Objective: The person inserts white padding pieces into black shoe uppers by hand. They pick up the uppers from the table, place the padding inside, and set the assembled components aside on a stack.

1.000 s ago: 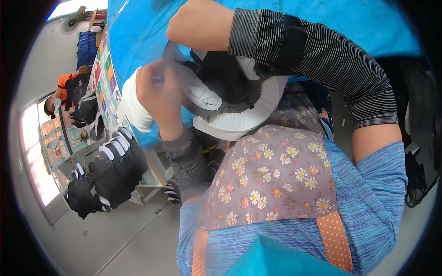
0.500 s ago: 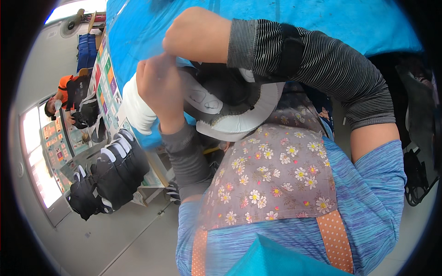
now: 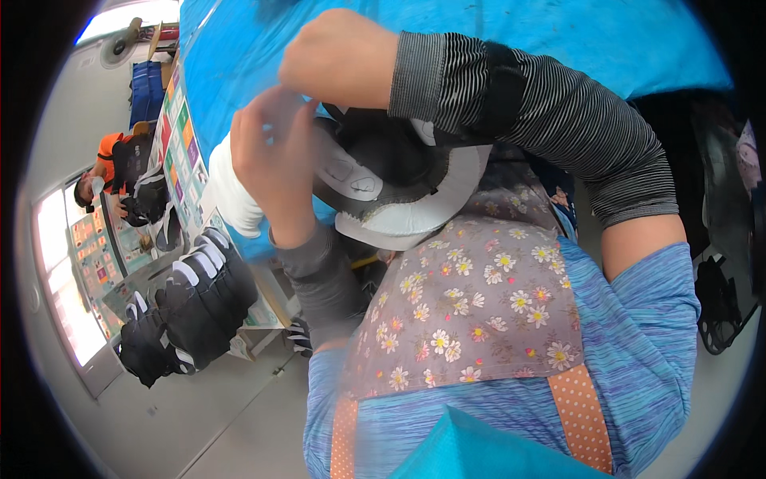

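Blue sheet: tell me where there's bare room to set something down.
On the blue sheet, one free patch lies beyond the striped right sleeve; another is left of the right hand, above the white bundle in the picture. It's crowded where the left hand, white bundle and black-and-white piece sit close together.

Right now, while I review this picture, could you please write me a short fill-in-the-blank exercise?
By height in the picture, the right hand is ____ than the left hand.
The dark piece near the hands has a curved rim coloured ____.
The apron is printed with ____.
Missing words: higher; white; flowers.
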Motion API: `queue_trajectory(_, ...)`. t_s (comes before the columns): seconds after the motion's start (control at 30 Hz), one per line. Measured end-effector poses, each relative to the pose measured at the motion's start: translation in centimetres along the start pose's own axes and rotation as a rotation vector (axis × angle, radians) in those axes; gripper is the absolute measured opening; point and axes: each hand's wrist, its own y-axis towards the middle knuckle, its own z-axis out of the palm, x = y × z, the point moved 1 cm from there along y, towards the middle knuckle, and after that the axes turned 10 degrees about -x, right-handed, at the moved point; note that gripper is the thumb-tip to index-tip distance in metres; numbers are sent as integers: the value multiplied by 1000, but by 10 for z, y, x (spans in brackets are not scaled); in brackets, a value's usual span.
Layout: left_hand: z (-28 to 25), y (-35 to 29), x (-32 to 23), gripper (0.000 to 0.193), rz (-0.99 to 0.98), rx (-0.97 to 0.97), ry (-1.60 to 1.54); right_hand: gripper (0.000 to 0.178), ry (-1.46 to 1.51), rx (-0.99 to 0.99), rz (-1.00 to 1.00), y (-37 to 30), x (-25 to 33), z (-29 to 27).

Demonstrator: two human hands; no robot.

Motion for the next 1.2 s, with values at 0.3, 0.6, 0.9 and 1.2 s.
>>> queue_trajectory(0.3, -4, -22, 39, 13, -73, -41, 105, 11, 136, -108, 94, -4, -8, -5)
queue_trajectory(0.6, -4, -23, 20, 17, -187, -75, 61, 8, 136, -22, 49, -13, -26, -14)
queue_trajectory(0.9, -4, -28, 28, 17, -321, -91, -61, 7, 182, -175, 61, -16, -21, -29)
queue_trajectory(1.2, 3, -16, 10, 19, -138, -100, 58, 8, 246, -308, -31, -21, -25, -27)
